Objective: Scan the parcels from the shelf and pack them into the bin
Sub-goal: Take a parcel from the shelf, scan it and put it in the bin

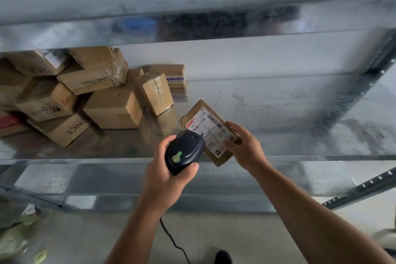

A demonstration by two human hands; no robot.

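My right hand (243, 146) grips a flat brown parcel (203, 121) by its near right edge, label side up, over the front of the metal shelf (278, 113). Its white shipping label (211, 128) with a barcode faces me. My left hand (167, 174) holds a dark handheld scanner (184, 152) with a green light on its top, its head right against the parcel's near left side and covering part of the label. A black cable (171, 238) hangs down from the scanner. No bin is in view.
A heap of several brown cardboard boxes (85, 92) fills the shelf's left half. An upper shelf board (192, 25) overhangs. A perforated steel upright (377, 64) stands at the right. Below lies a lower shelf and the concrete floor (214, 231).
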